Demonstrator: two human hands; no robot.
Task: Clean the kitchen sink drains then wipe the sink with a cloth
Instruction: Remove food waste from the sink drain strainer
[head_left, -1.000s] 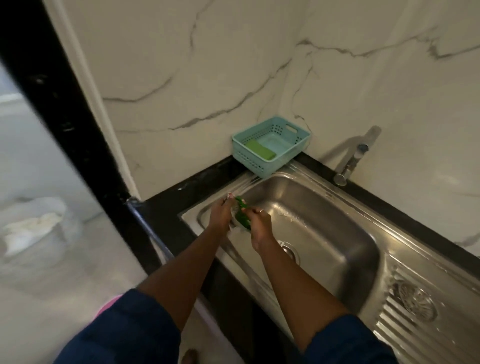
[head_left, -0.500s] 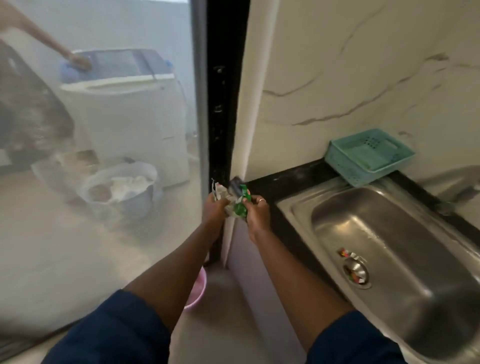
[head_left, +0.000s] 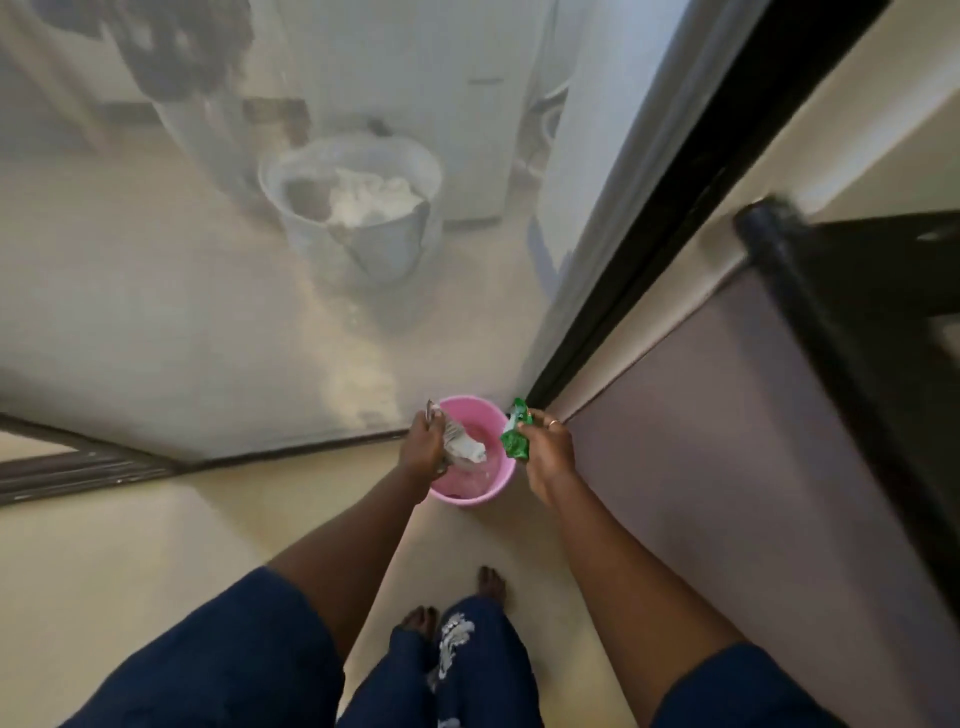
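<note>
I look down at the floor beside the cabinet. My left hand (head_left: 423, 441) grips crumpled white and silver wrappers (head_left: 464, 446) over a small pink bucket (head_left: 485, 486) on the floor. My right hand (head_left: 545, 449) pinches a crumpled green wrapper (head_left: 514, 436) just right of the bucket's rim. The two hands are apart, one on each side of the bucket. The sink and its drains are out of view.
A frosted glass door (head_left: 208, 312) stands ahead, its black frame (head_left: 675, 208) at the right. Behind the glass a grey bucket (head_left: 358, 218) holds white cloth. The cabinet side (head_left: 727, 441) and black countertop edge (head_left: 831, 338) run along the right. My bare feet (head_left: 452, 603) stand below.
My view swung from the sink down to the floor. Both hands carried the wrappers off the counter edge and lowered them over the pink bucket, then moved apart.
</note>
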